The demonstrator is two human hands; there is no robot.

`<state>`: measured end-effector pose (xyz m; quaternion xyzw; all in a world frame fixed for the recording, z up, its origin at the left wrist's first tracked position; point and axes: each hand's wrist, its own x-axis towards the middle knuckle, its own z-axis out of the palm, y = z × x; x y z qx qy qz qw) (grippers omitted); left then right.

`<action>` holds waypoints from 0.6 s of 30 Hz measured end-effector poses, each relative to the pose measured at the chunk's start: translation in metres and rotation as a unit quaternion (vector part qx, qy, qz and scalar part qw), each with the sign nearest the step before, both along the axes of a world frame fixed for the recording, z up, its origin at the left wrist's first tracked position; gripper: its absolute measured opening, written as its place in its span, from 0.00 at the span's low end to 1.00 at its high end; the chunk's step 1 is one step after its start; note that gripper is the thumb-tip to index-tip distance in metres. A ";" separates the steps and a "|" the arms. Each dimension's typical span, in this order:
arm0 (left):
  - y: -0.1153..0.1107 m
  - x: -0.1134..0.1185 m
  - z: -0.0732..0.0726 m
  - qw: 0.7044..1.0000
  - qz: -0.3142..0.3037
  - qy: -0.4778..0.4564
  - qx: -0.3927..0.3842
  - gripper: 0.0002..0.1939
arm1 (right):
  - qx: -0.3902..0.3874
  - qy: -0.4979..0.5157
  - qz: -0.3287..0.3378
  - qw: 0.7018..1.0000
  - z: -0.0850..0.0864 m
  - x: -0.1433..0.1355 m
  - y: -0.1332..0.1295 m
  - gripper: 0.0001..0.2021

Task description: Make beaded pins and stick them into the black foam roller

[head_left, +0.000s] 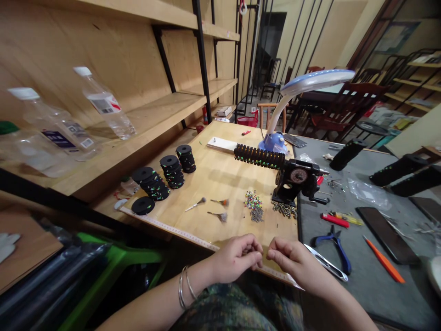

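Note:
Close to the table's front edge, my left hand (236, 258) is closed, its fingers curled and thumb pressed in. Opposite it, with a small gap between, my right hand (291, 257) is closed in a pinch. Anything held in either is too small or hidden to make out. Just beyond them lie a pile of small coloured beads (253, 200), a heap of tiny grey metal parts (257, 214) and some brassy pieces (285, 210). Several small tufted pieces (219, 216) rest to the left. Behind stands a black hand-cranked device (292, 179) carrying a row of black foam discs (259, 156).
Stacks of black foam spools (151, 183) stand at the left. A blue desk lamp (274, 141) leans over the back. On the grey mat lie blue-handled pliers (339, 250), a utility knife (325, 263), an orange pen-like tool (384, 259) and a phone (386, 234). Bottles (106, 108) sit on the shelf.

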<state>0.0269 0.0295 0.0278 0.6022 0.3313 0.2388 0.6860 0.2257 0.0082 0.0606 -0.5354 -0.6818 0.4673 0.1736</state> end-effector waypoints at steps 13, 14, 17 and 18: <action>0.000 0.002 0.003 0.994 0.047 0.044 0.083 0.08 | -0.030 0.053 -0.036 0.997 -0.005 0.000 -0.001 0.06; 0.000 0.002 0.003 0.994 0.049 0.043 0.086 0.08 | -0.021 0.050 -0.030 0.998 -0.007 0.000 -0.001 0.05; -0.001 0.002 0.005 0.993 0.051 0.051 0.097 0.07 | 0.002 0.046 -0.022 0.999 -0.010 -0.003 0.000 0.06; -0.001 0.002 0.006 0.992 0.051 0.055 0.099 0.07 | 0.007 0.047 -0.022 0.999 -0.011 -0.004 0.000 0.07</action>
